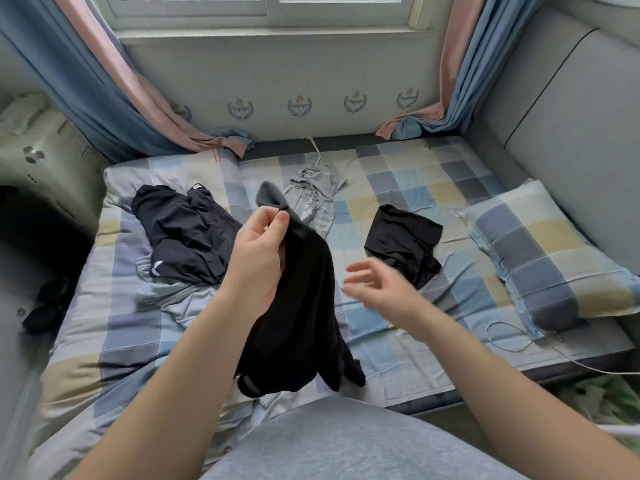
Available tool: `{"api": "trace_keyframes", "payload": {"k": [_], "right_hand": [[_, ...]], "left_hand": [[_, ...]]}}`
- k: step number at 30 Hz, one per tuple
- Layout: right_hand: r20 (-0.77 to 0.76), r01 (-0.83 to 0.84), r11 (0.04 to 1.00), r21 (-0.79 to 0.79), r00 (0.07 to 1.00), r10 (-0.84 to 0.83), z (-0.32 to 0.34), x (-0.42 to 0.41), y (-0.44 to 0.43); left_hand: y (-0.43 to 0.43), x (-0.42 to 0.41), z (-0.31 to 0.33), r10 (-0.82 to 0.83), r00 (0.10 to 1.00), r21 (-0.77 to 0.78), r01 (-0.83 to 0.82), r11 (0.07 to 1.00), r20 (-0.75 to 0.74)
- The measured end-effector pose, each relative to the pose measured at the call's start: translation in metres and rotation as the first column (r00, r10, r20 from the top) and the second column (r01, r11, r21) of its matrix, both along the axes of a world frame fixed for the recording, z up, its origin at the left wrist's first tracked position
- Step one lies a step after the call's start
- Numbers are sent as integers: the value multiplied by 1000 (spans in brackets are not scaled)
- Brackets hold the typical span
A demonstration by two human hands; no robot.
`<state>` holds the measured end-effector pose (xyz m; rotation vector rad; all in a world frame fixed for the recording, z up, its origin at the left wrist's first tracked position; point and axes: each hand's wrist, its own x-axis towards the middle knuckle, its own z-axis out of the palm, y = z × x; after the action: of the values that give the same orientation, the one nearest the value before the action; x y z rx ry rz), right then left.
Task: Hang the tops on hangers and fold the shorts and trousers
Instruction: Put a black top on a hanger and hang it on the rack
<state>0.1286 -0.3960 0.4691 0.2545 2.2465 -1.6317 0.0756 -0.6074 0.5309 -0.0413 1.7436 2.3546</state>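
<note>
Spanning the checked bed (408, 168) lie a navy heap (187, 233) at left, pale grey trousers (315, 197) at centre and a black piece (403, 244) at right. Above its near half hangs a black garment (304, 323), pinched at the top by the left hand (258, 258); the right hand (377, 285) hovers just beside it, fingers spread and empty.

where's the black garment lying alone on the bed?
Head view, right of centre: the black garment lies between the grey drawstring garment and the pillow, just beyond the right hand.

Soft window (263, 5) daylight, edges warped
</note>
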Motion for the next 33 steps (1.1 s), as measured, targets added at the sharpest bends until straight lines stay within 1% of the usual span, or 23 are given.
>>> {"api": "trace_keyframes", "payload": {"k": [2, 3, 4, 5, 7, 9, 10, 12, 13, 15, 17, 19, 21, 22, 24, 25, 26, 28, 29, 31, 33], "right_hand": [[89, -127, 992, -14, 988, 127, -14, 5, -16], [103, -162, 986, -42, 981, 165, -20, 7, -24], [104, -179, 982, -65, 977, 186, -27, 7, -31], [103, -174, 983, -50, 979, 178, -34, 6, -37], [45, -119, 987, 109, 992, 114, -43, 1, -41], [-25, -32, 951, 307, 999, 42, -49, -8, -32], [-32, 10, 929, 369, 999, 2, -49, -12, -24], [-16, 73, 912, 403, 997, -72, -45, -20, -7], [5, 105, 923, 371, 993, -115, -41, -24, 0], [68, 204, 946, 252, 971, -228, -27, -30, 10], [105, 322, 942, 94, 938, -331, -12, -38, 12], [129, 388, 921, -42, 916, -380, 6, -44, 8], [158, 424, 892, -158, 902, -401, 19, -49, 2], [173, 440, 873, -210, 895, -410, 24, -49, -2], [175, 453, 843, -289, 891, -419, 33, -47, -9], [157, 430, 845, -317, 903, -401, 35, -45, -12], [137, 392, 854, -341, 920, -367, 38, -41, -15], [115, 311, 863, -398, 950, -289, 43, -30, -20], [116, 280, 859, -429, 960, -256, 44, -25, -22], [129, 239, 848, -473, 971, -202, 46, -14, -23], [140, 213, 850, -482, 976, -165, 44, -5, -19]], "left_hand": [[0, -1, 6, -19, 1000, 72, 20, 997, -13], [0, -1, 8, -28, 999, 101, 30, 994, -17], [0, -2, 10, -36, 999, 119, 38, 992, -22], [0, -2, 10, -45, 999, 126, 48, 991, -27], [-2, -5, 8, -51, 998, 114, 55, 992, -33], [-7, -8, 2, -28, 1000, 90, 29, 996, -14], [-11, -10, -3, -3, 1000, 73, 2, 997, 8], [-20, -15, -13, 41, 997, 26, -42, 999, 67], [-24, -17, -19, 49, 993, -10, -48, 999, 103], [-28, -19, -30, 32, 982, -128, -8, 992, 185], [-26, -16, -42, -34, 958, -279, 117, 953, 286], [-21, -8, -55, -108, 921, -371, 255, 893, 374], [-13, 3, -65, -178, 872, -390, 375, 841, 455], [-10, 7, -68, -211, 833, -391, 444, 806, 511], [-6, 15, -74, -283, 721, -341, 587, 734, 633], [-4, 16, -78, -320, 665, -279, 632, 723, 675], [-3, 16, -82, -345, 625, -204, 639, 742, 700], [2, 14, -86, -354, 596, -76, 575, 814, 721], [5, 12, -87, -347, 601, -44, 539, 841, 720], [13, 8, -90, -327, 641, -17, 469, 883, 694], [22, 6, -91, -247, 696, -13, 345, 939, 674]]}}
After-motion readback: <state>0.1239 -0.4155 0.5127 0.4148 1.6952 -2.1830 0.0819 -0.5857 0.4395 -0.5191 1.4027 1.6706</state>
